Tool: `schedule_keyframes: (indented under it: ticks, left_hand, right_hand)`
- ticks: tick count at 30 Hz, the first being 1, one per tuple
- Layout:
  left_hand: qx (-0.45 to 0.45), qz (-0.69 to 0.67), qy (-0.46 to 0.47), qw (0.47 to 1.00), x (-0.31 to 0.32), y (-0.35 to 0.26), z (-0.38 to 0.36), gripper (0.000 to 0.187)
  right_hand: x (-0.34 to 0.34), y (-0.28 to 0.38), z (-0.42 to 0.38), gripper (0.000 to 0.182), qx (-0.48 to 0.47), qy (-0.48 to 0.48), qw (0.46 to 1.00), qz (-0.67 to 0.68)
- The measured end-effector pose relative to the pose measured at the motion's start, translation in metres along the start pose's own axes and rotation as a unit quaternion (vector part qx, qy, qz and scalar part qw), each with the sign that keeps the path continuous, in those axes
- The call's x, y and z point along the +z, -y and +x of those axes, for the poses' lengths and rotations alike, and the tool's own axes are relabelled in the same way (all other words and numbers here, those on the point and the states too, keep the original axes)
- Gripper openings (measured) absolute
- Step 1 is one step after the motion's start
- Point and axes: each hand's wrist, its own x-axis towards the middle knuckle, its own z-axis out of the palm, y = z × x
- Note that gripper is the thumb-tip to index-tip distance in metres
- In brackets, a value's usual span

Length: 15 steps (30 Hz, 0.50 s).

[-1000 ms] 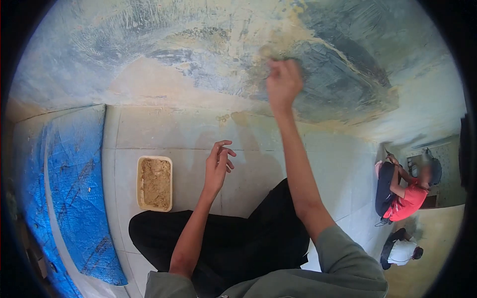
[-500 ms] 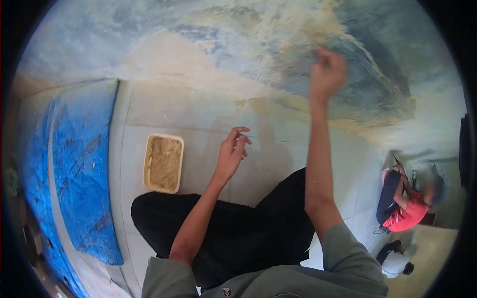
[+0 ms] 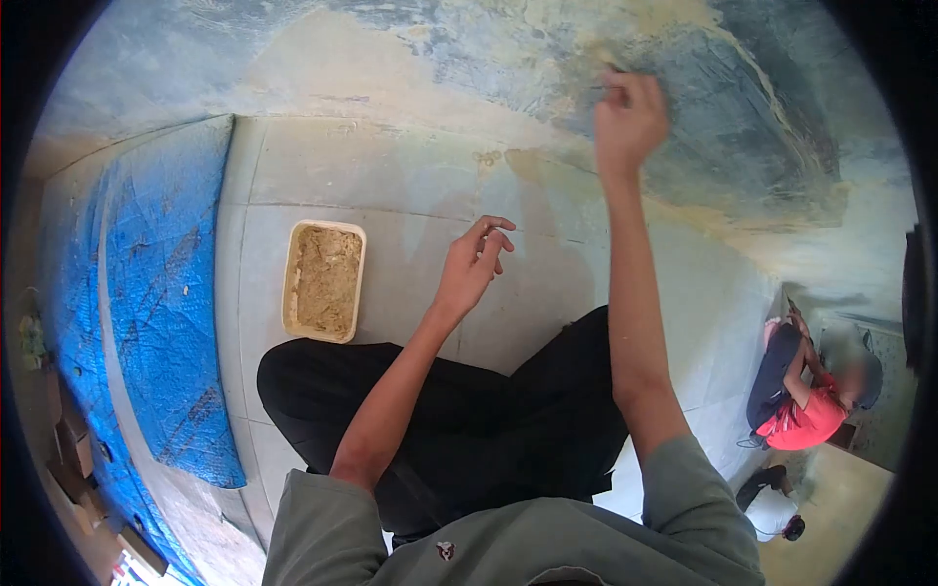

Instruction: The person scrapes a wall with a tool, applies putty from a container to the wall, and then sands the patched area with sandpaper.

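My right hand (image 3: 632,122) is raised against the patchy grey and yellowish wall (image 3: 528,59), its fingers curled together round something small and dark that I cannot make out. Above my lap hangs my left hand (image 3: 476,262), empty, with fingers apart and slightly bent, over the tiled floor (image 3: 410,273). A cream rectangular tub (image 3: 290,283) stands on the tiles left of that hand, beside my knee. It holds a rough tan paste (image 3: 327,278).
Blue sheeting (image 3: 166,313) covers a strip at the left, with boxes (image 3: 78,469) beyond it. On the right, a person in red (image 3: 806,420) sits near the wall, and another person in white (image 3: 770,513) is lower down.
The view has tilted, so the tub and floor sit higher in it. My right hand has shifted slightly left along the wall. My left hand stays much the same, fingers apart.
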Motion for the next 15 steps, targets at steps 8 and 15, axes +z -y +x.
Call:
schedule_keyframes:
  ticks: [8, 15]
  left_hand:
    - [0.020, 0.075, -0.002, 0.997, 0.000, 0.009, 0.000, 0.027]
    - [0.045, 0.137, 0.012, 0.989, 0.002, 0.013, -0.001, 0.025]
  right_hand:
    - [-0.005, -0.015, 0.031, 0.024, -0.025, -0.069, 0.997, -0.009]
    - [0.006, 0.013, 0.004, 0.025, 0.040, 0.082, 0.996, 0.021]
